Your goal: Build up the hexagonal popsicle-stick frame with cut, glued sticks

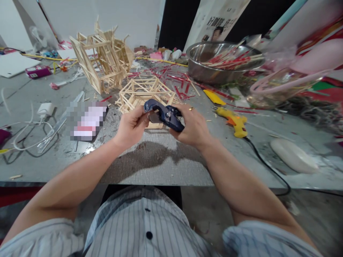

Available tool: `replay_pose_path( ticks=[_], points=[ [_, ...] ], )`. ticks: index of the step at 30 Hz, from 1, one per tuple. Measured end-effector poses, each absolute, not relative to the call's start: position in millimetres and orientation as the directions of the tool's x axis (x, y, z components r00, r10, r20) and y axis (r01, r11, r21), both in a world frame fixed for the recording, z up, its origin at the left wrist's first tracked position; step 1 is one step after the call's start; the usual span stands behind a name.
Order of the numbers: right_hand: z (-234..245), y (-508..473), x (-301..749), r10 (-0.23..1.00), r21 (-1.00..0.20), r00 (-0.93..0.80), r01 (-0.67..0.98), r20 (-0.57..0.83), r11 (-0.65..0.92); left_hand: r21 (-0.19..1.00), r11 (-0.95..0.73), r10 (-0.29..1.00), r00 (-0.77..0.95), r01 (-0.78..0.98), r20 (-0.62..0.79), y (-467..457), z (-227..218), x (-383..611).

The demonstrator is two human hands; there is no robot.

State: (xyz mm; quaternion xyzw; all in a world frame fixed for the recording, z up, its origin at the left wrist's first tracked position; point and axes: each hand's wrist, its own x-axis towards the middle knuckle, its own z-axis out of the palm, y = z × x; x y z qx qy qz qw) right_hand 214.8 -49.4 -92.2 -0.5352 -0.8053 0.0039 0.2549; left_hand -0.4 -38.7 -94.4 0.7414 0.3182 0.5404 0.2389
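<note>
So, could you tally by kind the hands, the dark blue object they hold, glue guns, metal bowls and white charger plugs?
Hands: 2, the left hand and the right hand
Dark blue object: 1
Yellow glue gun: 1
Metal bowl: 1
White charger plug: 1
Total: 6

This looks like a craft workshop: a yellow glue gun (237, 124) right of centre, a wooden-stick framework (98, 45) upper left, red strips (184, 85) littering the surface (34, 171).
</note>
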Motion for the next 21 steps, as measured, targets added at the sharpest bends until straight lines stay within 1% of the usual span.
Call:
replay_pose_path(
  ticks=[7,13,17,21],
  points=[
    [-88,-52,212,0.9,-0.266,-0.263,0.892,0.348,0.364,0.702,-0.662,0.75,0.224,0.262,0.623,-38,-93,-2],
    [-86,-53,210,0.921,-0.243,-0.257,0.912,0.294,0.331,0.681,-0.684,0.73,0.227,0.263,0.645,-36,-96,-2],
    [-89,-51,211,0.906,-0.232,-0.277,0.904,0.32,0.359,0.64,-0.726,0.687,0.218,0.252,0.693,-34,-97,-2],
    [-98,-49,214,0.875,-0.227,-0.293,0.889,0.385,0.397,0.6,-0.758,0.65,0.225,0.257,0.726,-33,-95,-2]
  ],
)
